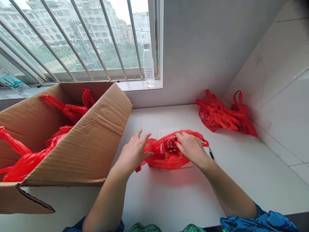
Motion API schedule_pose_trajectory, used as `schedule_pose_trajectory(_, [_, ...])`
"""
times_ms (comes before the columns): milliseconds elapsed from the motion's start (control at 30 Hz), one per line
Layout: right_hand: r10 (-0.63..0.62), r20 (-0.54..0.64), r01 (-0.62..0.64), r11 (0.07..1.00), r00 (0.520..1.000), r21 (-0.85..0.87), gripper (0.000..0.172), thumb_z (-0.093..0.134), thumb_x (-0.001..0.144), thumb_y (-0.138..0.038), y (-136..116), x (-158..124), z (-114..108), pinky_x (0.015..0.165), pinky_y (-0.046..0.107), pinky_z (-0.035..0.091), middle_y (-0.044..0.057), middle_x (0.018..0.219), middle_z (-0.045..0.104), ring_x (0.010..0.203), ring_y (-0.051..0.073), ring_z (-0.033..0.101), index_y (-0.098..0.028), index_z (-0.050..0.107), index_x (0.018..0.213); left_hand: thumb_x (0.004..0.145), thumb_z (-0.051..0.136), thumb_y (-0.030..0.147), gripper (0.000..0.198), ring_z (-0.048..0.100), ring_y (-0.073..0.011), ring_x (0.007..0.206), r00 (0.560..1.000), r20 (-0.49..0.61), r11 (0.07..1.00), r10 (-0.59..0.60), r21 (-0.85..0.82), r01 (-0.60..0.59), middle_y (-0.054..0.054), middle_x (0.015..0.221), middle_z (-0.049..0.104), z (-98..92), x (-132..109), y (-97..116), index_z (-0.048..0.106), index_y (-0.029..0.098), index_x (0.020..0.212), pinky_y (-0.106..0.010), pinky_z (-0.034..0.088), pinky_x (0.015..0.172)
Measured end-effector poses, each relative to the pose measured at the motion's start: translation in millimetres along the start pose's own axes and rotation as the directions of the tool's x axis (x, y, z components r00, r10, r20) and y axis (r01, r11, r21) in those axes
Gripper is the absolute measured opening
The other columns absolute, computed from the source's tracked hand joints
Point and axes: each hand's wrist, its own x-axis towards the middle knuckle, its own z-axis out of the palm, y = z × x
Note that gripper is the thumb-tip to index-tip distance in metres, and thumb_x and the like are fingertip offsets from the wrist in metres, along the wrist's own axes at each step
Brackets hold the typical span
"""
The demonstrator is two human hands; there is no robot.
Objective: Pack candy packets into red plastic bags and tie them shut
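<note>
Right hand [191, 146] in the mouth of a red bag [166, 164], left hand [135, 153] spread at its other end

The right hand reaches over the bag's near right side, its fingers bent down inside the opening. Its thumb and fingertips are at the edge of a small red packet [171, 143] with pale lettering; I cannot tell whether they grip it or only touch it. The left hand is wide, thumb and fingers well apart, with nothing in its grasp. Its thumb points in over the left end of the bag, and I cannot tell if it touches the plastic.

The bag lies between the two hands on the white table [241, 180], its mouth open upward. Inside, just left of the right fingertips, more red packaging shows, too crowded to count. A sheet of paper [166, 132] sticks out from under the bag, beyond the left fingertips, and a pen [211, 153] lies just beside the right wrist.

Left of the left hand stands an open cardboard box [96, 138] holding red plastic bags [26, 164], at least one gathered at the top. Beyond the right hand, toward the wall, two more bags [214, 112] sit side by side, touching
</note>
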Motion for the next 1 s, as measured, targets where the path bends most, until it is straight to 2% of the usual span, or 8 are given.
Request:
schedule_pose_trajectory(100, [-0.183,-0.011,0.183,0.979,0.983,0.084,0.019,0.047,0.098,-0.019,-12.4,0.5,7.7,0.054,0.029,0.027,0.006,0.096,0.067,0.08,0.019,0.061,-0.022,0.065,0.099,0.085,0.064,0.038,0.069,0.066,-0.0327,0.108,1.0,0.018,1.0,-0.02,0.012,0.02,-0.018,0.149,0.047,-4.0,-4.3,0.1,0.041,0.029,0.149,-0.035,0.049,0.075])
schedule_pose_trajectory(200, [-0.303,0.086,0.288,0.946,0.949,0.152,0.021,0.048,0.095,-0.013,-24.6,1.3,15.5,0.055,0.028,0.028,0.005,0.089,0.068,0.078,0.019,0.06,-0.022,0.067,0.098,0.085,0.064,0.038,0.066,0.069,-0.0296,0.094,1.0,0.017,0.999,-0.016,0.035,0.015,-0.011,0.115,0.07,-9.4,-10.9,1.3,0.043,0.029,0.147,-0.031,0.045,0.069])
schedule_pose_trajectory(333, [-0.337,0.103,0.311,0.927,0.936,0.207,0.02,0.048,0.096,-0.016,-22.2,-5.6,5.7,0.058,0.027,0.033,0.005,0.084,0.07,0.073,0.018,0.061,-0.021,0.068,0.099,0.083,0.065,0.046,0.072,0.069,-0.028,0.088,0.998,0.032,0.997,-0.057,0.06,0.055,-0.007,0.091,0.075,-14.8,-20.8,-2.4,0.04,0.031,0.149,-0.029,0.041,0.064])
schedule_pose_trajectory(433, [-0.26,-0.1,0.275,0.941,0.961,0.198,0.019,0.049,0.099,-0.025,-2.1,-21.1,-21.8,0.065,0.028,0.039,0.005,0.089,0.071,0.078,0.019,0.063,-0.023,0.068,0.1,0.081,0.065,0.051,0.077,0.069,-0.0273,0.09,0.995,0.031,0.995,-0.091,0.046,0.089,-0.004,0.085,0.075,-18.6,-28.6,-7.0,0.036,0.034,0.151,-0.028,0.039,0.063])
schedule_pose_trajectory(567, [0.035,-0.337,-0.017,0.998,0.941,0.056,0.027,0.055,0.096,-0.045,34.5,-42.6,-55.1,0.063,0.03,0.039,0.006,0.092,0.071,0.083,0.022,0.064,-0.022,0.068,0.097,0.082,0.062,0.049,0.074,0.068,-0.0243,0.09,0.993,0.068,0.995,-0.099,-0.008,0.1,0.003,0.07,0.073,-24.3,-37.1,-7.4,0.036,0.036,0.15,-0.027,0.037,0.063])
schedule_pose_trajectory(633, [0.18,-0.256,-0.174,0.984,0.95,0.046,0.037,0.06,0.089,-0.057,47.5,-47.9,-61.7,0.059,0.03,0.037,0.006,0.093,0.071,0.082,0.024,0.065,-0.021,0.068,0.095,0.082,0.061,0.045,0.07,0.068,-0.0227,0.086,0.992,0.081,0.995,-0.098,-0.005,0.099,0.004,0.072,0.074,-25.5,-39.3,-6.0,0.04,0.036,0.148,-0.027,0.036,0.061])
schedule_pose_trajectory(733, [0.289,-0.001,-0.289,0.957,0.957,0.038,0.043,0.057,0.086,-0.063,53.5,-48.0,-63.4,0.053,0.029,0.032,0.004,0.076,0.069,0.07,0.022,0.063,-0.022,0.065,0.079,0.081,0.06,0.04,0.066,0.067,-0.0216,0.083,0.994,0.081,0.998,-0.07,0.011,0.07,0.004,0.077,0.075,-24.2,-40.1,-4.8,0.043,0.036,0.145,-0.027,0.035,0.06])
schedule_pose_trajectory(1000, [0.142,0.112,-0.15,0.986,0.984,0.069,0.035,0.054,0.09,-0.045,41.7,-43.1,-70.0,0.052,0.028,0.024,0.0,0.062,0.06,0.058,0.015,0.051,-0.021,0.05,0.065,0.08,0.059,0.037,0.061,0.068,-0.0224,0.082,0.996,0.09,0.999,0.02,0.047,-0.024,0.002,0.083,0.076,-21.9,-35.0,9.0,0.047,0.036,0.14,-0.026,0.034,0.06])
